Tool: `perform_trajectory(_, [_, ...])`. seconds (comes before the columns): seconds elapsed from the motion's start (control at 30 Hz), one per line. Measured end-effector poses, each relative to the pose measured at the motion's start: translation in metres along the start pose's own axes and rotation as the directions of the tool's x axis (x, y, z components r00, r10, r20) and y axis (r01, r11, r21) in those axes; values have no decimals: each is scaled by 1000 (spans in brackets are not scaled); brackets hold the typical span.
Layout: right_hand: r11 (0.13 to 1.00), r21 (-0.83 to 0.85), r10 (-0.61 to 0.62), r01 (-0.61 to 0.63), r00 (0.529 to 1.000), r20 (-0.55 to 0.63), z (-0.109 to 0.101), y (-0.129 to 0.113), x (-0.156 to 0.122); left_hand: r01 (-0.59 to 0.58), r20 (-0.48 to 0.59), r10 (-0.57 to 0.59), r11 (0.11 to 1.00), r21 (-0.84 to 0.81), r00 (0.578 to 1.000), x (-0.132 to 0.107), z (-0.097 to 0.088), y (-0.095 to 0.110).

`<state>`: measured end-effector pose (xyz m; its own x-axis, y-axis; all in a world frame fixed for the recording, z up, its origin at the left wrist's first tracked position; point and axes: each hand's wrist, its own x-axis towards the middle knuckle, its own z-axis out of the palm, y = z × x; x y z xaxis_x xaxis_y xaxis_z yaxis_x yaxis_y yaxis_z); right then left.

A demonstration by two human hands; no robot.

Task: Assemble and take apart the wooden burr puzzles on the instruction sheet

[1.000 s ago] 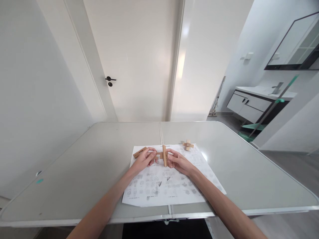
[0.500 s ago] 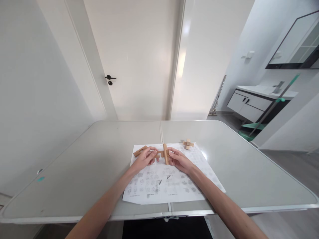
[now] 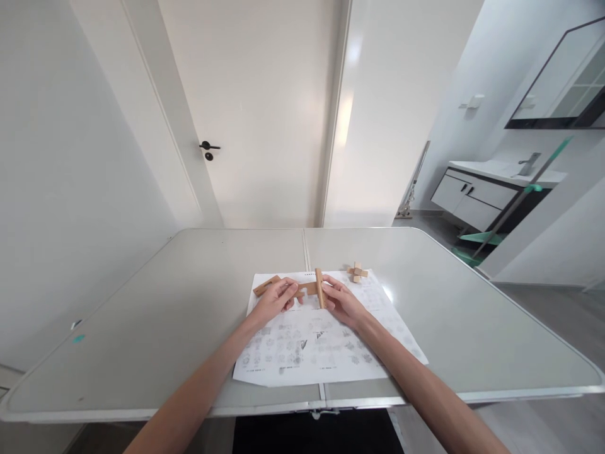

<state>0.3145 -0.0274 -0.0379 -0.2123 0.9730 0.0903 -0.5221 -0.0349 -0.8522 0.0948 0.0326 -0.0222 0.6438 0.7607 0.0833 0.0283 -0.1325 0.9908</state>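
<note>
A printed paper sheet (image 3: 326,353) lies on the grey table (image 3: 142,328). Over its far edge both hands meet on a wooden cross of puzzle bars (image 3: 316,289). My left hand (image 3: 271,301) pinches the horizontal bar at its left end. My right hand (image 3: 343,301) closes on the upright bar. A loose wooden bar (image 3: 265,285) lies just left of my left hand. A small assembled wooden burr puzzle (image 3: 357,272) sits at the sheet's far right corner, apart from both hands.
A seam (image 3: 305,252) runs down the table's middle. Behind the table stand a white door with a black handle (image 3: 208,149) and white walls. At right are a vanity cabinet (image 3: 477,202) and a green mop (image 3: 524,195).
The upright bar has shifted slightly right and away, with my right hand following. The left hand stays on the horizontal bar.
</note>
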Motion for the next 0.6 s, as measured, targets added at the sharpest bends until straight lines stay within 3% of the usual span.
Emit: perform_trajectory(0.6, [999,8,38,-38,999,4,-7,3,4,-26,-24,26,999,29,999,0,-4,-1])
